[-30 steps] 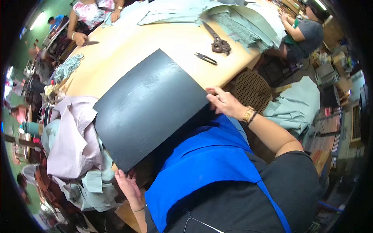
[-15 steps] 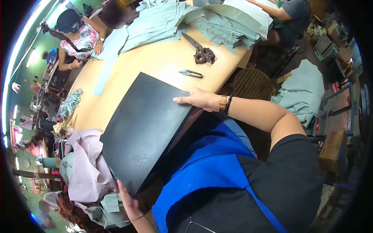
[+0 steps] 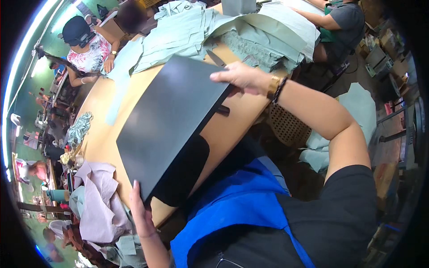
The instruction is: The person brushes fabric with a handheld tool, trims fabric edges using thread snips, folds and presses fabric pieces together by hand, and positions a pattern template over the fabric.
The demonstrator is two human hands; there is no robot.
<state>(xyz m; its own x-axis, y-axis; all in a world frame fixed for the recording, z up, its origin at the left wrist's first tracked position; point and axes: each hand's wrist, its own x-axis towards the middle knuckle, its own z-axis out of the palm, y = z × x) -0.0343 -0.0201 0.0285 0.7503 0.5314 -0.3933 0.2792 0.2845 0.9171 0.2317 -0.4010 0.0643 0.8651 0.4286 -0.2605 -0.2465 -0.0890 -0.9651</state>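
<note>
A flat black board is held between my two hands, tilted above the table. My right hand grips its far right corner, thumb on top and fingers underneath. At the near left corner my left hand holds the edge, thumb against the side. A dark shape with a rounded corner, a black piece or a shadow, shows under the board. Beside the board's right edge, the handle end of the small thread snips peeks out. Large scissors lie farther back, mostly hidden by the board and my right hand.
Pale green sheets are stacked across the back of the wooden table. A pinkish cloth hangs at the left edge, near a tangle of green scraps. A woven stool stands right. Two people work across the table.
Both hands have raised and shifted the board away from my body, toward the back of the table. It now covers most of the snips and scissors, and the dark shape beneath it has come into view.
</note>
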